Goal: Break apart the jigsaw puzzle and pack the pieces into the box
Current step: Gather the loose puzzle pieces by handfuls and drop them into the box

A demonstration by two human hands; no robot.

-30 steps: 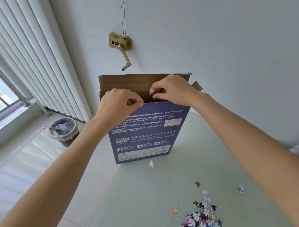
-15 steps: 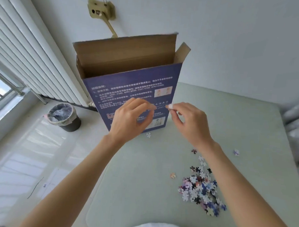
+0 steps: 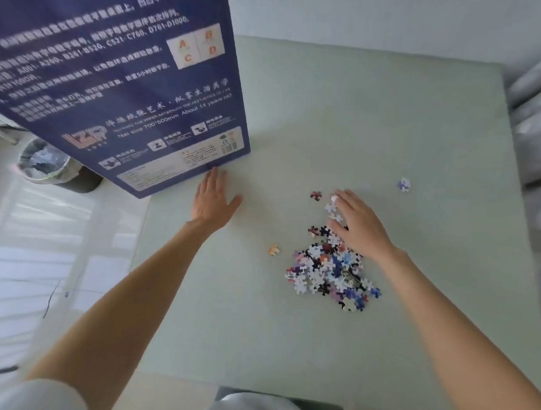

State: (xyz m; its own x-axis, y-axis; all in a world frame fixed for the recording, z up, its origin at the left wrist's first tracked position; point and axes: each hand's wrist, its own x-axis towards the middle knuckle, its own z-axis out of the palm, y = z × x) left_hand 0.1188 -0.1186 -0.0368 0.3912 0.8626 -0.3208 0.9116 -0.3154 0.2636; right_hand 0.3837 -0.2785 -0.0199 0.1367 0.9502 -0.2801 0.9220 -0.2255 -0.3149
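The tall blue puzzle box (image 3: 113, 74) stands upright at the table's left edge, its top out of view. My left hand (image 3: 213, 199) lies flat and open on the table, fingertips at the box's lower corner. A heap of loose puzzle pieces (image 3: 331, 269) lies right of centre. My right hand (image 3: 358, 224) rests on the heap's far side, fingers spread over a few pale pieces (image 3: 332, 209). Single pieces lie apart: a dark one (image 3: 316, 195), an orange one (image 3: 273, 250) and a bluish one (image 3: 404, 184).
The pale green table (image 3: 328, 120) ends at the left, where a tiled floor drops away. A lined waste bin (image 3: 44, 164) stands on the floor behind the box. Grey cushions (image 3: 540, 102) lie past the table's right edge.
Both hands left the box's top opening and came down to the table. The view tilted down. My right hand moved onto the pile; my left went flat by the box's base.
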